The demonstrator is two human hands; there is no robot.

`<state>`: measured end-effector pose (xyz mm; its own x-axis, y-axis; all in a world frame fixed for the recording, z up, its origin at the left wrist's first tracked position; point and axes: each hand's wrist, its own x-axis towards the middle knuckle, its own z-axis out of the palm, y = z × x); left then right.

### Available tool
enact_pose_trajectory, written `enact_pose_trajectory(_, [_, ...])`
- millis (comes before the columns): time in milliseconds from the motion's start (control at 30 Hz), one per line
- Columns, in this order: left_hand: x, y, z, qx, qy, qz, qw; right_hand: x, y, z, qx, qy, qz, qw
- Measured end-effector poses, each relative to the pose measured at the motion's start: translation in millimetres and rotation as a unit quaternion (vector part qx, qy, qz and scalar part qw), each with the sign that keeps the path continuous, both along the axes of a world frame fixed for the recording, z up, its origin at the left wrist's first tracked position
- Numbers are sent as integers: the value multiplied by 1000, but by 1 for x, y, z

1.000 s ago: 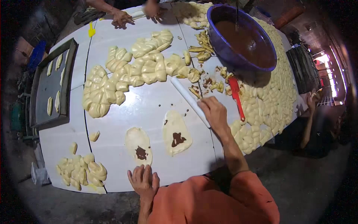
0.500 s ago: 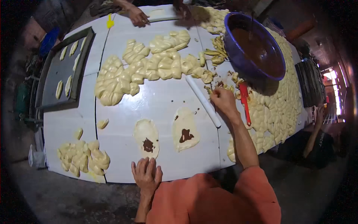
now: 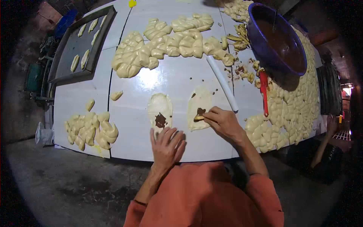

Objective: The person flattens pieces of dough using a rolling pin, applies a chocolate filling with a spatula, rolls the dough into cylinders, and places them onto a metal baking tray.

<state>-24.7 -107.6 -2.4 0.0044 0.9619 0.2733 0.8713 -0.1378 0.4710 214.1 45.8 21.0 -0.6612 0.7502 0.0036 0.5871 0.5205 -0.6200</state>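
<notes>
Two flattened ovals of pale dough lie before me on the white table, the left dough oval (image 3: 160,104) and the right dough oval (image 3: 200,98). Each bears a smear of dark brown filling, like chocolate, towards its near end. My right hand (image 3: 227,124) pinches a yellowish-brown banana slice (image 3: 198,118) at the filling on the right oval. At the near end of the left oval, my left hand (image 3: 166,147) rests palm down with fingers spread, holding nothing. A white rolling pin (image 3: 222,84) lies just beyond my right hand.
Dough pieces (image 3: 177,45) cover the far middle; another dough cluster (image 3: 90,128) sits near left. A purple bowl (image 3: 254,38) of brown filling stands far right, by banana slices (image 3: 239,39) and a red-handled tool (image 3: 264,94). A metal tray (image 3: 68,60) holds shaped dough at left.
My right hand has come from the scraps beside the bowl to the right dough oval, now with a banana slice. My left hand stays by the left oval. The view has shifted.
</notes>
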Motion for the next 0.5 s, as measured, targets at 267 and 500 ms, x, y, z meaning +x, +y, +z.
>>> enact_pose_trajectory(267, [17, 49, 9, -25, -37, -94, 995, 20, -18, 8, 44, -9, 6, 999])
enact_pose_trajectory(500, [25, 69, -11, 54, -35, -142, 988, 14, -23, -17, 47, 56, -12, 997])
